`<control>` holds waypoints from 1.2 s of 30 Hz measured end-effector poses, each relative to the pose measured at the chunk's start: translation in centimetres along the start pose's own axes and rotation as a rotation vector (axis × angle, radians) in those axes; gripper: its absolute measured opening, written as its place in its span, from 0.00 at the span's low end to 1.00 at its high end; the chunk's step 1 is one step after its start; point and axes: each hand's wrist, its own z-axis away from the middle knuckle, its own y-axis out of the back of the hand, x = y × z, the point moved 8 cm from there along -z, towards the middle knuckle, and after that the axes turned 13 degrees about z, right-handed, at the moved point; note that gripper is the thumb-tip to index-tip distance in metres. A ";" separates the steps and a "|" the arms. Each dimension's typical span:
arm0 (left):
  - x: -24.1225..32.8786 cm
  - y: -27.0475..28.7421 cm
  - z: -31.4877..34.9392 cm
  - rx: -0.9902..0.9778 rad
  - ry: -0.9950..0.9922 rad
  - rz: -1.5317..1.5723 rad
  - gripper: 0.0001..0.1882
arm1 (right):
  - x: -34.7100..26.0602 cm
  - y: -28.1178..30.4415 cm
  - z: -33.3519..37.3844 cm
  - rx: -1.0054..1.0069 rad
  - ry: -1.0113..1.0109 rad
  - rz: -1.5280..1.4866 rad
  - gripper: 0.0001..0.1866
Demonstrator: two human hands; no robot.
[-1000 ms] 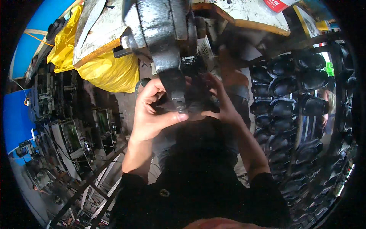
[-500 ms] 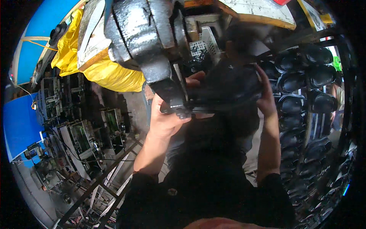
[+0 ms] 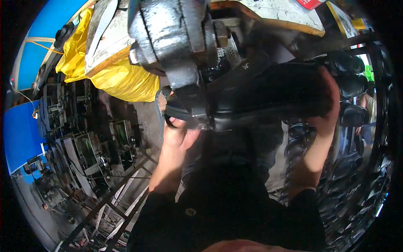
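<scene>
A glossy black shoe (image 3: pixel 268 94), partly blurred, lies across the space in front of my body, a small pale mark near its upper edge. Its far-right end is gripped by my right hand (image 3: pixel 329 101), the fingers curling behind it. My left hand (image 3: pixel 179 133) is closed at the shoe's left end, right under the arm of a worn metal machine (image 3: pixel 172 38). That machine arm hides part of the left fingers and of the shoe. A curved black edge (image 3: pixel 168 119) shows beside the left fingers.
A rack of several black shoes (image 3: pixel 351 86) stands at the right. Behind the machine are a white worktable (image 3: pixel 289 12), a red-and-white container (image 3: pixel 310 3) and a white perforated basket (image 3: pixel 228 54). Yellow sheeting (image 3: pixel 130 82) hangs at the left, above metal frames (image 3: pixel 86 155).
My right hand has swung outward to the right with the shoe's end. More of the shoe now stretches beside the machine arm. My left hand has shifted only slightly.
</scene>
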 end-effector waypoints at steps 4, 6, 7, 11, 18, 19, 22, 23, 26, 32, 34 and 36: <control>-0.9 1.4 0.5 -0.085 0.129 0.147 0.31 | -0.4 0.2 0.7 0.019 -0.018 -0.275 0.41; -1.5 1.6 0.4 -0.038 0.172 0.207 0.30 | -0.6 0.1 0.7 0.057 -0.127 -0.534 0.39; -1.5 1.7 0.4 -0.045 0.158 0.202 0.30 | -1.0 0.0 0.5 0.091 -0.180 -0.635 0.38; -1.1 2.4 0.4 -0.075 0.076 0.136 0.31 | -2.5 -0.6 0.9 0.216 -0.193 -0.627 0.34; 2.0 2.7 0.7 0.085 -0.033 -0.035 0.40 | -4.2 -2.3 1.1 0.134 -0.096 -0.311 0.43; 2.5 2.7 0.9 0.087 -0.046 -0.050 0.41 | -4.2 -2.7 1.1 0.120 -0.079 -0.306 0.45; 3.7 2.4 1.1 0.113 -0.075 -0.099 0.43 | -3.4 -3.5 1.7 0.105 -0.078 -0.304 0.48; 4.0 2.4 1.3 0.124 -0.081 -0.116 0.42 | -3.5 -3.7 1.9 0.096 -0.060 -0.304 0.48; 4.9 2.4 1.4 0.150 -0.107 -0.156 0.41 | -4.6 -4.6 1.4 0.071 -0.010 -0.244 0.48; 8.1 3.9 2.2 0.180 -0.182 -0.199 0.37 | -6.7 -8.6 0.7 0.028 -0.007 -0.350 0.46; 9.0 3.7 2.7 0.202 -0.218 -0.306 0.36 | -6.5 -9.8 0.5 -0.027 -0.076 -0.425 0.45; 9.0 3.5 2.6 0.312 -0.214 -0.322 0.33 | -5.9 -10.8 0.7 -0.072 -0.177 -0.466 0.45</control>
